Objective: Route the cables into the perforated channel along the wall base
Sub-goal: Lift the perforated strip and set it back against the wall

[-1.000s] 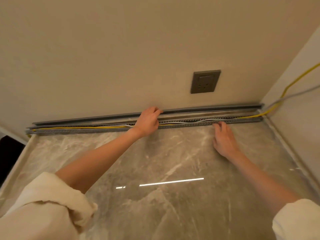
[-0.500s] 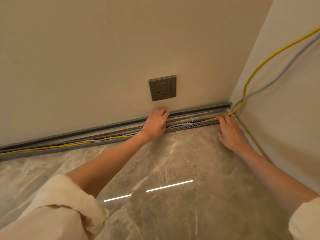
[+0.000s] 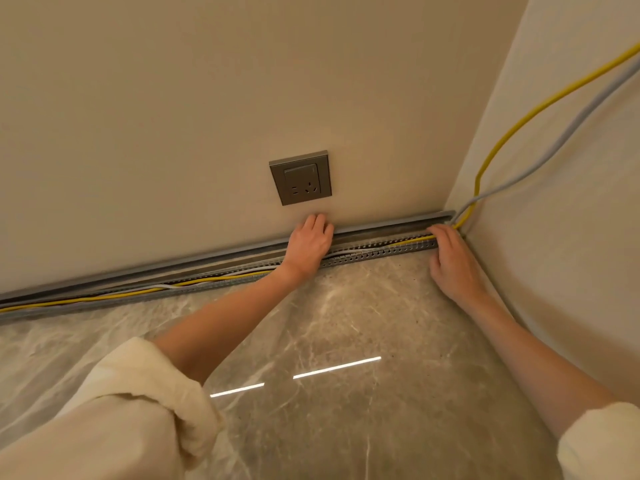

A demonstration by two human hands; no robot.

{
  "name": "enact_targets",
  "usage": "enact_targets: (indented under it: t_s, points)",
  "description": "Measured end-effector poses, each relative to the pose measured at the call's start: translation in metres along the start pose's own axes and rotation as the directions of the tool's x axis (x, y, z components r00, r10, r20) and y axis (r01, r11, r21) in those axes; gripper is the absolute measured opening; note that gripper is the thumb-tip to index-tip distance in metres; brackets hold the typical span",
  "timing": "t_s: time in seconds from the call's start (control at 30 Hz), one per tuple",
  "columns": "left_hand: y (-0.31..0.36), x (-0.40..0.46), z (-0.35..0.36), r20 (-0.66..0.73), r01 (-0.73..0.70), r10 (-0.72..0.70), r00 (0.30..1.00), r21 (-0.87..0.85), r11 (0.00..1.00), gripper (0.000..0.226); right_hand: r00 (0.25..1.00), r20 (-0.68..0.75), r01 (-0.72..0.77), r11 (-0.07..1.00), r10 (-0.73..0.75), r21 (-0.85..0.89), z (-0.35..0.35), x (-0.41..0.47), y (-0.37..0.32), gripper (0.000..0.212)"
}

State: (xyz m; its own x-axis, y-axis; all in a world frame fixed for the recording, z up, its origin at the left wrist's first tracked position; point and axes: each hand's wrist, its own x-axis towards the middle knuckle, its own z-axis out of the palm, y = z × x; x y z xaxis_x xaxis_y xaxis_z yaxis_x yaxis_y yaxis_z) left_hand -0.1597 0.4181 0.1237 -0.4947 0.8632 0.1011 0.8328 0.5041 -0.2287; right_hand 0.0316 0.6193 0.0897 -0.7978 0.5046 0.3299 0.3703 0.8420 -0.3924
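A grey perforated channel (image 3: 377,253) runs along the base of the far wall to the right corner. A yellow cable (image 3: 512,129) and a grey cable (image 3: 568,128) come down the right wall, enter the channel at the corner and lie along it to the left. My left hand (image 3: 308,249) lies palm down across the channel below the socket, fingers against the wall, covering the cables there. My right hand (image 3: 450,261) rests at the channel's right end, fingertips on the cables near the corner. Neither hand visibly grips anything.
A grey wall socket (image 3: 300,177) sits just above my left hand. The marble-look floor (image 3: 346,323) is glossy with strip-light reflections. The right wall (image 3: 571,237) meets the far wall close to my right hand. Cream sleeves are rolled up on both forearms.
The view has swung right toward the corner. My right hand slid right along the channel to its end at the corner; my left hand shifted slightly right, below the socket.
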Motion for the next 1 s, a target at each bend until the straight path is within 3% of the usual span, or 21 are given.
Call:
enact_targets:
  t_s: [0.13,0.23,0.3,0.37,0.47,0.57,0.67,0.73,1.0]
  points:
    - [-0.005,0.001,-0.005,-0.02,-0.011,0.011,1.0,0.018,1.0,0.041,0.968,-0.201,-0.124,0.984,0.149,0.131,0.004,-0.006,-0.005,0.029]
    - [-0.014,-0.005,-0.004,-0.061,-0.08,0.08,0.995,0.0,0.997,0.044,0.938,-0.203,-0.218,0.933,0.281,0.285,0.012,-0.007,-0.01,0.017]
    - [-0.022,-0.01,-0.003,-0.073,-0.125,0.126,0.989,0.016,0.992,0.05,0.915,-0.125,-0.302,0.858,0.383,0.416,0.014,-0.003,-0.014,0.014]
    - [-0.03,-0.014,-0.003,-0.089,-0.153,0.156,0.984,0.04,0.987,0.054,0.875,0.017,-0.399,0.703,0.483,0.589,0.012,0.002,-0.02,0.017]
    - [-0.04,-0.019,-0.003,-0.11,-0.213,0.212,0.971,0.006,0.977,0.047,0.789,0.192,-0.457,0.348,0.583,0.818,0.002,0.015,-0.031,0.021]
    - [-0.046,-0.025,-0.003,-0.104,-0.239,0.242,0.965,0.04,0.97,0.055,0.717,0.327,-0.468,0.078,0.616,0.88,-0.01,0.032,-0.037,0.023]
    - [-0.049,-0.028,-0.005,-0.094,-0.191,0.197,0.976,0.065,0.979,0.068,0.669,0.441,-0.468,-0.123,0.598,0.875,-0.02,0.046,-0.035,0.016]
    - [-0.051,-0.029,-0.007,-0.104,-0.188,0.197,0.975,0.089,0.978,0.07,0.641,0.474,-0.469,-0.181,0.604,0.865,-0.023,0.049,-0.031,0.014]
    - [-0.05,-0.03,0.001,-0.103,-0.249,0.262,0.96,0.122,0.961,0.073,0.608,0.496,-0.463,-0.23,0.62,0.856,-0.018,0.045,-0.027,0.011]
